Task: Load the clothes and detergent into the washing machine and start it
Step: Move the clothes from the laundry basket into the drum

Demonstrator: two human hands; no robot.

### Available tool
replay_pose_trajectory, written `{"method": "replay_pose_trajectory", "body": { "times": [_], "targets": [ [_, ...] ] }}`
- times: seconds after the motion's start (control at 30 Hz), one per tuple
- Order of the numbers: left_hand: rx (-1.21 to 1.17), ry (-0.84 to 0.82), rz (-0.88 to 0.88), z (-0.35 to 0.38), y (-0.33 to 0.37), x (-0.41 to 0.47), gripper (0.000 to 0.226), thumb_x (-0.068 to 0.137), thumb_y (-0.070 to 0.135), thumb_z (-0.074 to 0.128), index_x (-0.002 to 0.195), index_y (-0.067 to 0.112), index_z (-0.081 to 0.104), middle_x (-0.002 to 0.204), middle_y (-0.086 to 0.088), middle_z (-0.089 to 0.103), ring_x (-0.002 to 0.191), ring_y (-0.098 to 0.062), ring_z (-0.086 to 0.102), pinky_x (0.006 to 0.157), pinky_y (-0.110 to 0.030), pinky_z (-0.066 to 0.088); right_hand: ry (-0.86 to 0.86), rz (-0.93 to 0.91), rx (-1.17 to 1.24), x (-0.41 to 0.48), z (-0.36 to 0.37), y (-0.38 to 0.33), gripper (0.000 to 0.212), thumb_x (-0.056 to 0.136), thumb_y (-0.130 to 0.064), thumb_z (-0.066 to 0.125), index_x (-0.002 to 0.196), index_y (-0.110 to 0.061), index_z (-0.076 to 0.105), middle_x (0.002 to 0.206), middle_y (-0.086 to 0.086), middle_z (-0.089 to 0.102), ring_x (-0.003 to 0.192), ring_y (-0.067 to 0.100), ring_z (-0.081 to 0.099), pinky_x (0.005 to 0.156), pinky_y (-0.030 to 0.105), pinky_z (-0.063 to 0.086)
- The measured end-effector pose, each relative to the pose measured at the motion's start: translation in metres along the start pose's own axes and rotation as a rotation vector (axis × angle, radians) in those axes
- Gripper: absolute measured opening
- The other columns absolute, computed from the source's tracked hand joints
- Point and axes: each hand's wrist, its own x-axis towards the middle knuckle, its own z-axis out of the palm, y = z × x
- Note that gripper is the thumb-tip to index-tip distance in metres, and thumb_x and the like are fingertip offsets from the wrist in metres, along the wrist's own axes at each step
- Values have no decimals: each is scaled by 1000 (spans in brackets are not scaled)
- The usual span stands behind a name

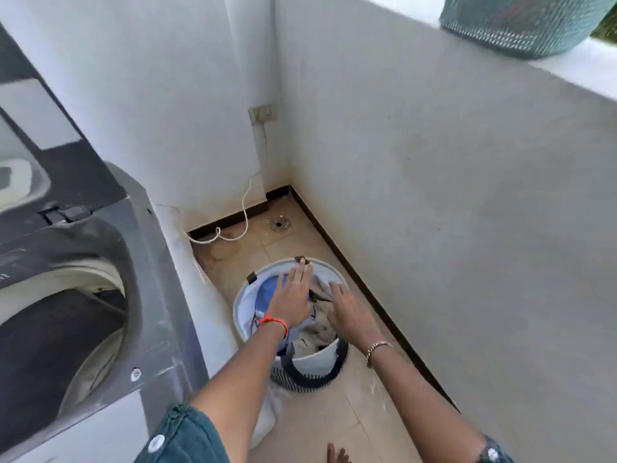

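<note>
A round white laundry basket (pixel 243 295) with dark handles stands on the tiled floor, full of clothes: a blue garment (pixel 267 290) and beige cloth (pixel 322 329). My left hand (pixel 293 295) hovers flat over the blue garment, fingers straight. My right hand (pixel 347 309) reaches down into the beige cloth, fingers curled toward it; whether it grips is unclear. At the left stands the grey top-loading washing machine (pixel 147 295) with its lid (pixel 50 135) raised and its drum (pixel 50 345) dark inside. No detergent is in view.
White walls close the corner behind and right of the basket. A white cable (pixel 247 202) hangs from a wall socket (pixel 263 111) to the floor. A floor drain (pixel 280 224) lies beyond. A teal basket (pixel 521 25) sits on the ledge. My bare foot (pixel 337 454) is below.
</note>
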Motion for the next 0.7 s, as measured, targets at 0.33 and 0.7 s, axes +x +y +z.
{"method": "replay_pose_trajectory", "body": {
  "times": [0.33, 0.7],
  "targets": [
    [182, -109, -124, 188, -88, 84, 97, 60, 30, 75, 144, 6, 30, 151, -17, 28, 137, -36, 32, 104, -57, 33, -222, -7, 26, 115, 166, 75, 76, 82, -10, 54, 145, 1, 12, 151, 16, 22, 140, 32, 22, 115, 40, 22],
    [530, -22, -35, 295, -194, 161, 94, 62, 25, 71, 144, 8, 28, 152, -16, 27, 141, -28, 26, 109, -59, 17, -192, -78, -17, 211, 288, 110, 90, 88, -25, 56, 146, -11, -12, 157, 12, -10, 146, 25, -6, 118, 33, 8]
  ]
}}
